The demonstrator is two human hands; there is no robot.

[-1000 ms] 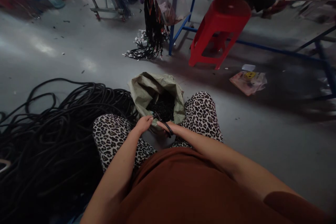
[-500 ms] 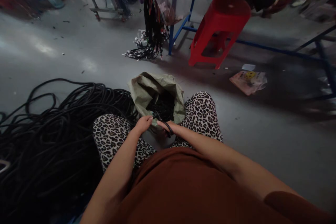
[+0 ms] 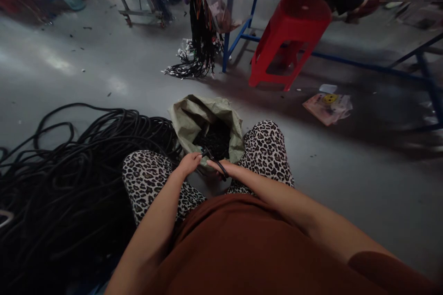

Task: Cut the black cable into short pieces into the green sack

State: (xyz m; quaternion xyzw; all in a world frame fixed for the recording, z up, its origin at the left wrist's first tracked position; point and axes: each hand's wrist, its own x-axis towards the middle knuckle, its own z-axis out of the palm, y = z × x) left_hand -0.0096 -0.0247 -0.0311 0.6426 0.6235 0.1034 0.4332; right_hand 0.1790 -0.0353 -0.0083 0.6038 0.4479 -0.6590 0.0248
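Note:
My left hand [image 3: 189,164] is closed in a pinch at the near rim of an open woven sack [image 3: 182,122]. A short black piece [image 3: 204,153], perhaps of cord, shows at its fingertips. Close beside it on the right, my right hand [image 3: 223,167] is closed around scissors with a large black handle [image 3: 221,170]. Their blades point away from me toward the left fingertips and show only in part. Inside the sack, between my knees, lies a heap of small dark pieces [image 3: 216,140], too dim to make out singly.
A big tangle of black cord [image 3: 86,156] spreads over the floor at my left. Ahead stand a red plastic stool [image 3: 294,23] and a blue metal frame [image 3: 226,50] with hanging black cables [image 3: 202,41]. Plastic packets [image 3: 328,108] lie at right. Another person sits beyond the stool.
Both hands stay almost in place over the sack's near rim. The black scissor handle has shifted very slightly at my right hand.

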